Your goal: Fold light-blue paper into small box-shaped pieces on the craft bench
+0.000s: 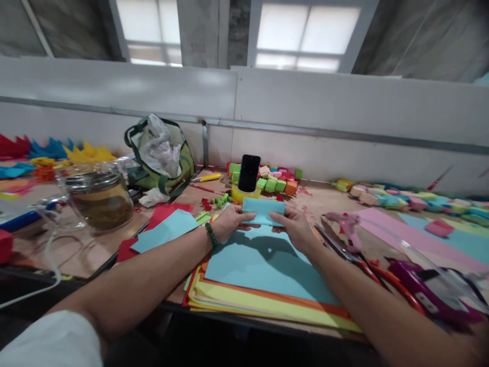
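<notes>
A folded piece of light blue paper (263, 208) is held up in front of me between both hands. My left hand (229, 223), below a green bead bracelet (210, 234), pinches its left end with the thumb on top. At the right end my right hand (294, 227) grips it the same way. Under the hands lies a stack of coloured paper (267, 300), with a light blue sheet (263, 267) uppermost. The fingers beneath the folded paper are partly hidden.
A phone (249, 172) stands on a yellow tape roll (244, 194) behind my hands, near folded paper blocks (271, 184). On the right lie a pink glue gun (347, 229) and orange-handled scissors (397, 285). Leftward are a glass jar (98, 199) and a green bag (187, 153).
</notes>
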Motion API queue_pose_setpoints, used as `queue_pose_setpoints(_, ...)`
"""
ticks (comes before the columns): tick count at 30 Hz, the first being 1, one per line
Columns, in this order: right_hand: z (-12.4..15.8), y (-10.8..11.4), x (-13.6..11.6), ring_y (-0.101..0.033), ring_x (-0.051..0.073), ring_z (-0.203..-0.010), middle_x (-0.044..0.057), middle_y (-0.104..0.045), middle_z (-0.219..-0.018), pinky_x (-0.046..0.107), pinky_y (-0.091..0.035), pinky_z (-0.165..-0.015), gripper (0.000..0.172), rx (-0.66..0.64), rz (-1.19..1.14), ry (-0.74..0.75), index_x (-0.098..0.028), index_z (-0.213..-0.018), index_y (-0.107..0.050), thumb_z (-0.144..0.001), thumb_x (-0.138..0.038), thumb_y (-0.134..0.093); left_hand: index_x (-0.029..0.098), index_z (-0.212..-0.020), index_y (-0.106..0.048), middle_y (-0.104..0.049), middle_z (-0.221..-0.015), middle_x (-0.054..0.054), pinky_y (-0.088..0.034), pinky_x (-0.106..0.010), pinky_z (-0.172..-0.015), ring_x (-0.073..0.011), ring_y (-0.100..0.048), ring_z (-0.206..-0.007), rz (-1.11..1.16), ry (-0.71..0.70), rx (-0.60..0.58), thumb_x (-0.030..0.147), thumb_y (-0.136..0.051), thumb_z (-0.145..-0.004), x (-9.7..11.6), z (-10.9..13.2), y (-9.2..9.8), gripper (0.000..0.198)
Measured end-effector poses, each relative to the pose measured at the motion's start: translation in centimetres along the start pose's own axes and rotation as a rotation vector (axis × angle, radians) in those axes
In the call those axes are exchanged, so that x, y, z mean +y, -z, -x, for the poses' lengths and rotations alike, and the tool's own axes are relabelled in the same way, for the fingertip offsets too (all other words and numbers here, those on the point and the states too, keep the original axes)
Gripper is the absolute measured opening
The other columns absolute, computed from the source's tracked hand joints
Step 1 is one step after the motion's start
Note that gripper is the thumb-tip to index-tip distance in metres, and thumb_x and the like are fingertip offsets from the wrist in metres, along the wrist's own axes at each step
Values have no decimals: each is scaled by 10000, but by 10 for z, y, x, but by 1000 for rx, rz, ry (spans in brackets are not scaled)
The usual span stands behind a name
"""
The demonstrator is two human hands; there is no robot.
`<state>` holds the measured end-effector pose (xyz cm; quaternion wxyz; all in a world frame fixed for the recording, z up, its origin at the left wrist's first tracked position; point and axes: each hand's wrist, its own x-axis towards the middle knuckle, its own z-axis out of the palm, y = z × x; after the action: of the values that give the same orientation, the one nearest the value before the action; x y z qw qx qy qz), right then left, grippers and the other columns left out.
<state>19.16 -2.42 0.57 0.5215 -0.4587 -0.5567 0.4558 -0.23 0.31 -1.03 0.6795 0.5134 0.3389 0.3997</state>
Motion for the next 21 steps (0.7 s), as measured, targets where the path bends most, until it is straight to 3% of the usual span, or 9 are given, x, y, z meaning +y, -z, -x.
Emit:
queue_pose_setpoints(5, -3, 2, 3, -565, 116, -509, 7, -657, -653, 246, -519, -464, 301, 7, -19, -2, -183, -748, -706, -565, -399, -809, 116, -856, -687, -721, -867, -108, -463, -169, -477, -181, -709, -712, -7, 37, 20, 479, -782, -659, 2, 1, 1, 423)
queue_pose_setpoints(12, -3, 1, 6, -583, 123, -566, -1, -663, -690, 285, -556, -555, 299, -25, -38, -9, -193, -754, -700, -551, -378, -817, 119, -837, -686, -717, -824, -80, -442, -170, -476, -158, -697, -640, -34, -8, 107, 438, -832, -595, 3, -1, 2, 426)
queue_pose_setpoints(21, -3, 2, 6, -585, 133, -590, 11, -672, -713, 295, -545, -567, 312, -22, -39, 11, -184, -784, -698, -562, -371, -813, 110, -814, -681, -704, -766, -71, -445, -179, -496, -158, -693, -627, -37, -49, 105, 475, -832, -567, 2, -2, 3, 466)
